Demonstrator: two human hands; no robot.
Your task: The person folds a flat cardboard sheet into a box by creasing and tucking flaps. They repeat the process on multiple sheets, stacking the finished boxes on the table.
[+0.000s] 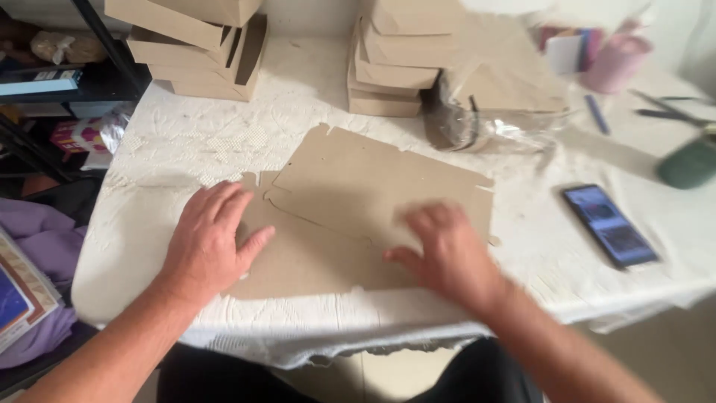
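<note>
Far left, beside the surface (149, 149), a dark shelf (82, 86) holds packets; a purple cloth (37, 239) lies below it. At the back left stands a stack of folded brown boxes (201, 45).

The left hand (205, 242) lies flat, fingers spread, palm down on the left part of the flat cardboard blank (358, 186). Its grip is open; it presses and holds nothing.

The blank lies unfolded at the middle of the surface, its near edge close to the surface's front edge.

The right hand (447, 254) rests on the blank's right near part. It is blurred; the fingers appear loosely bent and pressing, but whether they pinch a flap cannot be told.

Behind it stand a second box stack (395, 67) and a crumpled clear plastic bag (477, 123). Right of these: a phone (610, 225), a pink cup (615, 63) and a green object (690, 163).

Risk, as judged: the blank may slide on the cloth-covered surface under uneven pressure, creasing off its score lines or tearing a tab. The phone sits near enough to be knocked.
</note>
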